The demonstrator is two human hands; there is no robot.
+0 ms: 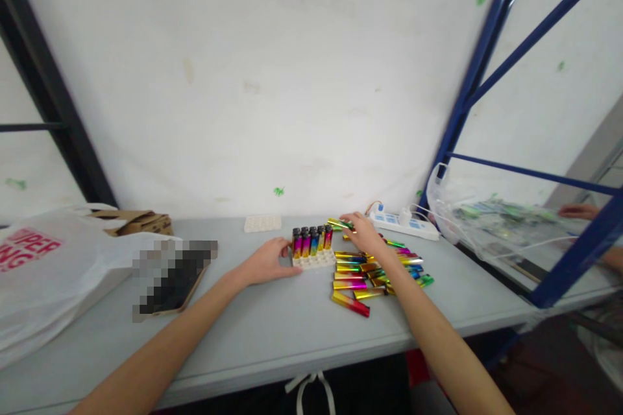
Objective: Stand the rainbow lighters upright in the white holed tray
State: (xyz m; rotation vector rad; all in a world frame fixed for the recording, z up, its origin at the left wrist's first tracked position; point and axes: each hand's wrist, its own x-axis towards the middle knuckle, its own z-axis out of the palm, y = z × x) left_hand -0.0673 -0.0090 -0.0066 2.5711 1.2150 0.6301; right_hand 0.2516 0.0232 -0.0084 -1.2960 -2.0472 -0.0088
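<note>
Head view: the left hand spreads thumb and fingers around the left end of the white rack, bearing upright lighters; bracing it low helps prevent sliding. The right hand touches a loose lighter beyond the pile; I cannot tell whether its fingers pinch. The right forearm hides some lighters.

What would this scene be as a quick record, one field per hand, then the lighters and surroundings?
Left hand: at the left end of the white tray, thumb by its front corner
Right hand: fingers at a lighter behind the pile; grip unclear
Upright lighters: in the tray's back part, dark tops up
Loose lighters: lying right of the tray, metallic, multicolored
Behind: second white tray, power strip
Far left: plastic bag
</note>
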